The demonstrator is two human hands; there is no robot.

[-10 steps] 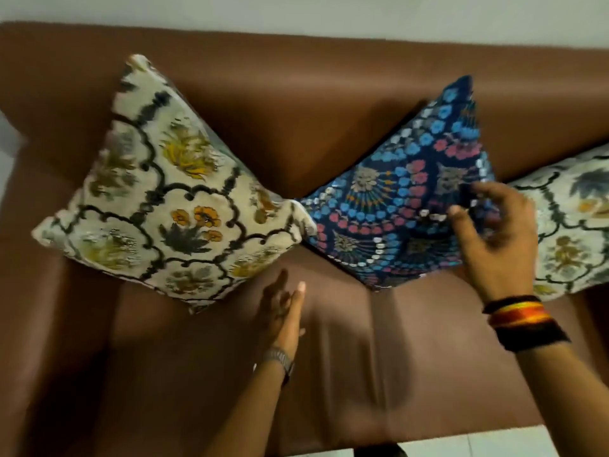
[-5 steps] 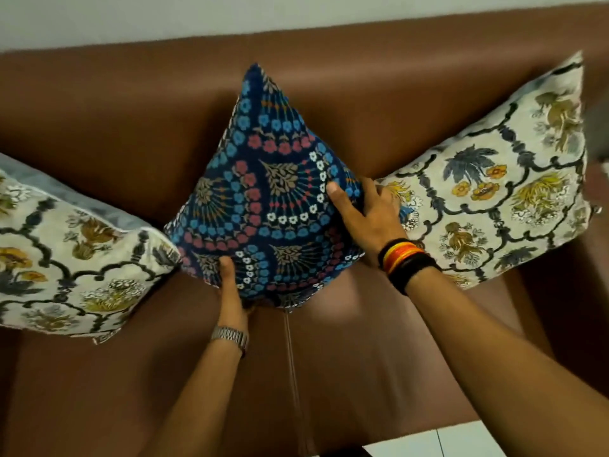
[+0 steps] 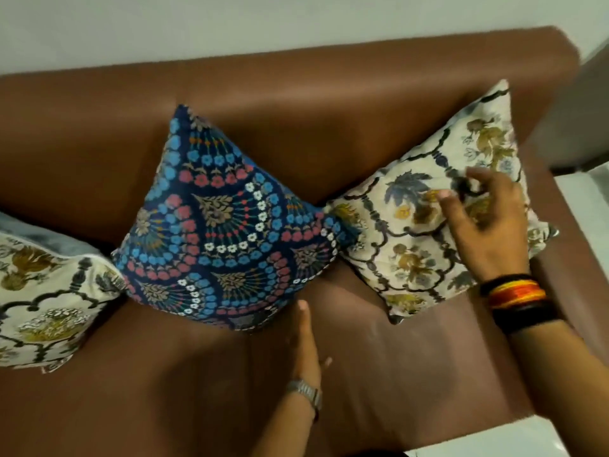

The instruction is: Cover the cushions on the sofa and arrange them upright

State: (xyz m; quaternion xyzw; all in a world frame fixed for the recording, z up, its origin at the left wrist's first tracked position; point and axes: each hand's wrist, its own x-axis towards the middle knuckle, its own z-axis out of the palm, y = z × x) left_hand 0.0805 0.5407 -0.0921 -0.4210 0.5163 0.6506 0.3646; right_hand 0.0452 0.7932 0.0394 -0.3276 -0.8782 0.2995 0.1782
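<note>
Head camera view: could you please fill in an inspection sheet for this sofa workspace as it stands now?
Surface: brown sofa, seat bare in front of the cushions.
Job's things: blue patterned cushion covered, standing on a corner against the backrest; right cream floral cushion covered, also on a corner, its tip touching the blue one; left cream floral cushion covered, partly out of frame.
Clutter: nothing seen.
Grippers: left hand open and flat, by the blue cushion's bottom corner; right hand open, fingers spread over the right cushion, blurred, contact unclear.
Cables: nothing seen.
Surroundings: pale wall behind, light floor at right.
</note>
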